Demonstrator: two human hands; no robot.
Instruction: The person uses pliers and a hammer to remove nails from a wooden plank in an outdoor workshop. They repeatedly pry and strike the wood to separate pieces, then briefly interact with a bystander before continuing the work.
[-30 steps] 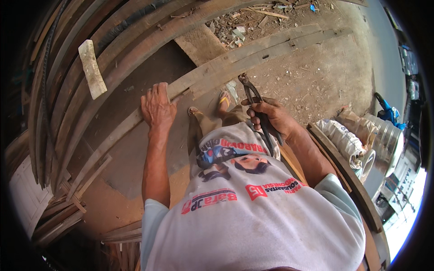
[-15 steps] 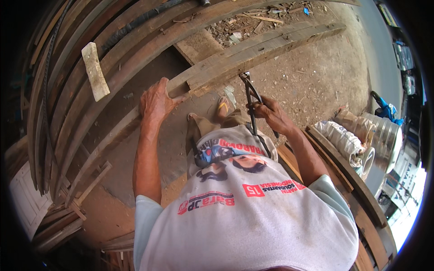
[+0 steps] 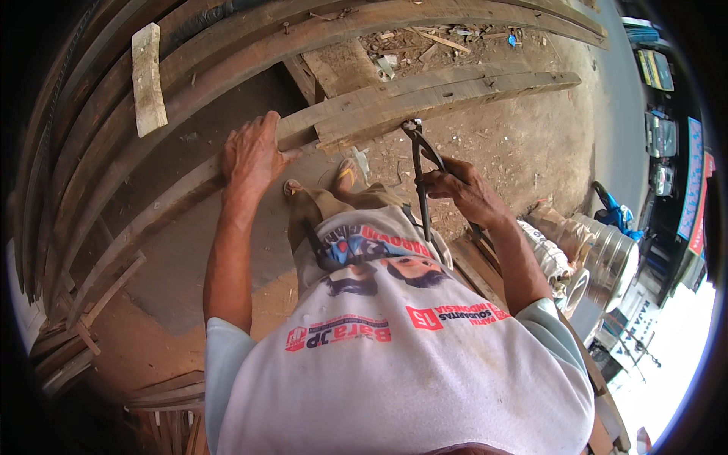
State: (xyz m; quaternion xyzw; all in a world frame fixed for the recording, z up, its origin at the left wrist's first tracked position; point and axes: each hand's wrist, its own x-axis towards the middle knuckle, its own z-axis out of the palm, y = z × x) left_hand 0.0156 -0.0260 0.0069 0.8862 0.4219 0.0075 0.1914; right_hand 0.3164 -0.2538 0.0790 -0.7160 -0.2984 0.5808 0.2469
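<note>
A long, weathered wooden beam [image 3: 455, 97] runs across in front of me, with a stepped edge between my hands. My left hand [image 3: 254, 158] is wrapped over its left part from above, thumb to the right. In my right hand [image 3: 464, 191] is a pair of dark metal pincers [image 3: 418, 171], jaws upward and handles spread apart. The jaws meet the beam's near lower edge; a small pale spot shows at their tips, too small to name. Several dark nail holes or nail heads dot the beam's face.
More long beams [image 3: 227, 72] lie side by side at the far left, a pale short wood offcut [image 3: 149, 83] on top. Wood scraps [image 3: 444, 42] litter the ground beyond. My sandalled feet [image 3: 345, 176] are below the beam. At right stand sacks [image 3: 542, 246] and a metal drum [image 3: 607, 254], near a road [image 3: 618, 98].
The view has shifted and turned a little, so the surroundings sit differently. My left hand stays on the beam, and the pincers' jaws remain at its near edge.
</note>
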